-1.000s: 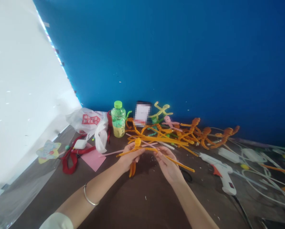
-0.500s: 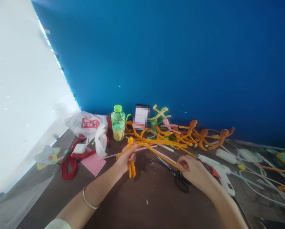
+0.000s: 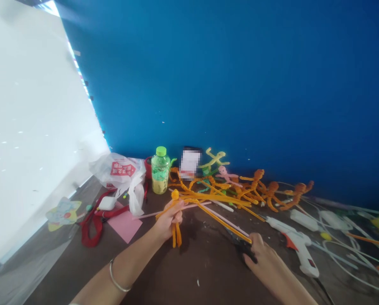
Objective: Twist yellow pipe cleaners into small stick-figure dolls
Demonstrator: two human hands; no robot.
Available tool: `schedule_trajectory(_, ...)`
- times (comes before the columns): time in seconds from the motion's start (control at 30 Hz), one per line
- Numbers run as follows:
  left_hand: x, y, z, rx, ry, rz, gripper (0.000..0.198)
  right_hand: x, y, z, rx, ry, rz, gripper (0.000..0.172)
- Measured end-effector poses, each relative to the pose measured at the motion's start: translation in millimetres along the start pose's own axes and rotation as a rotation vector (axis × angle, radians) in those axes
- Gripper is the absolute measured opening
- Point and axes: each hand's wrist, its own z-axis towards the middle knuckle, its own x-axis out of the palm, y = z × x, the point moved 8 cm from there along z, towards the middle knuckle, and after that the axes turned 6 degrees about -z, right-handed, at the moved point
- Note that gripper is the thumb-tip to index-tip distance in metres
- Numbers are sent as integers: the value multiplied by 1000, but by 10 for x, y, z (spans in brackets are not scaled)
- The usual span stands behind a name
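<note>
My left hand [image 3: 170, 220] is closed round an orange pipe-cleaner figure [image 3: 175, 195]. Its knotted head sticks up above my fingers and several bent strands hang below them. One long orange strand [image 3: 222, 220] slants from the figure down to the right, beside a pink pipe cleaner. At that strand's far end, my right hand [image 3: 264, 258] has its fingers round the handles of the black scissors [image 3: 240, 243]. The handles are partly hidden by my fingers, and the blades are dark and blurred on the table.
Behind my hands lie loose orange pipe cleaners [image 3: 221, 197] and several finished figures [image 3: 257, 180]. A green-capped bottle [image 3: 160, 171] and a plastic bag [image 3: 121, 169] stand at the back left. A white glue gun [image 3: 299, 243] and tangled white cables [image 3: 351, 262] lie on the right.
My right hand has left the orange strand's end and moved down onto the scissors' handles. My left hand still holds the figure in about the same place. The view has tilted up slightly.
</note>
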Motion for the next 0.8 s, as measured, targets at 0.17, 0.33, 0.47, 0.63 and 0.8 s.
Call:
schedule_trajectory(0.17, -7, 24, -14, -68, -14, -157, 17, -65, 15, -30, -35, -24, -32, 6)
schedule_trajectory(0.33, -11, 66, -28, -169, -29, -297, 7, -141, 41, -10, -59, -85, 72, 6)
schedule_trajectory(0.47, 1, 63, -43, -201, -37, -329, 8, -28, -5, -3, -26, -122, 50, 7)
schedule_trajectory(0.63, 47, 73, -82, -272, -44, -429, 24, 77, -134, -52, -28, -111, -64, 12)
schedule_trajectory(0.8, 71, 80, -95, -304, -47, -503, 32, -128, -180, -104, 3, -163, 37, 11)
